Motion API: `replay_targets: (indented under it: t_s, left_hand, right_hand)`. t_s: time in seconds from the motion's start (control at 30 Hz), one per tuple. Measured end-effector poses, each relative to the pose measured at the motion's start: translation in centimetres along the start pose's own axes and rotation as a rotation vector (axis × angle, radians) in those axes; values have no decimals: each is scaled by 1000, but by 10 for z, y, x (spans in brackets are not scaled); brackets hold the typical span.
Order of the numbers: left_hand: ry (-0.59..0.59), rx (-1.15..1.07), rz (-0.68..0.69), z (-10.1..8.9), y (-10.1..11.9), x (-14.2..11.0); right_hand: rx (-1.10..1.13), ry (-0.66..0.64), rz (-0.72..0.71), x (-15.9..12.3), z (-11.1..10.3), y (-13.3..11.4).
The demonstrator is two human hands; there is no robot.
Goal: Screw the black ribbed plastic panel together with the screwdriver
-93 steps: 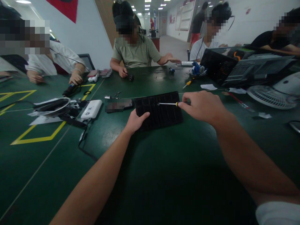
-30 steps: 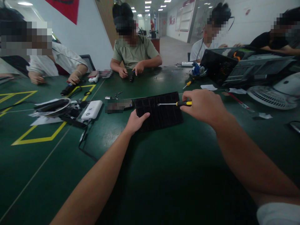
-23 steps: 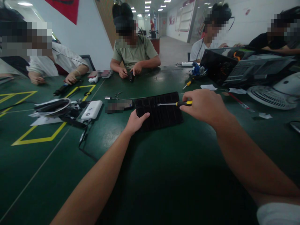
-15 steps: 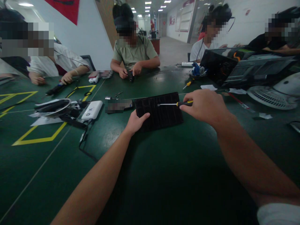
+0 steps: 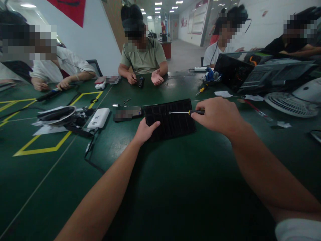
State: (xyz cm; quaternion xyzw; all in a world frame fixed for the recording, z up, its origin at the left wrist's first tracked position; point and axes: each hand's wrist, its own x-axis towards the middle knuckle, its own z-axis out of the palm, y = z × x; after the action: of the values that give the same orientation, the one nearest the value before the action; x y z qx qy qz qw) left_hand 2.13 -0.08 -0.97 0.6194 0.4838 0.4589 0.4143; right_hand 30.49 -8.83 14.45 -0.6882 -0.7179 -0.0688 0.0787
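Note:
A flat black rectangular panel with ribs or slots lies slightly askew in front of me. My left hand grips its left edge, thumb on top and the other fingers hidden beneath or behind. In my right hand is a screwdriver with a black and yellow handle, its metal shaft lying nearly level across the panel. The tip meets a small round grey spot near the panel's upper middle; whether that is a screw I cannot tell.
Left of the panel lie a dark phone-like object and several small metal pieces. Further left are a white power bank with a cable and a bowl of tools. At right stand a white fan and a yellow screwdriver. Co-workers sit opposite.
My right hand and the screwdriver handle have shifted very slightly left; the panel and left hand stay put. Across the table, a co-worker's hand has moved off a black object and turned palm up.

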Motion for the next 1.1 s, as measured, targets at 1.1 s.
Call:
replay_targets:
  t_s: [1.1]
  left_hand:
    - [-7,-17,12,0,-4,2]
  right_hand:
    - [0,-128,27,4,6,0]
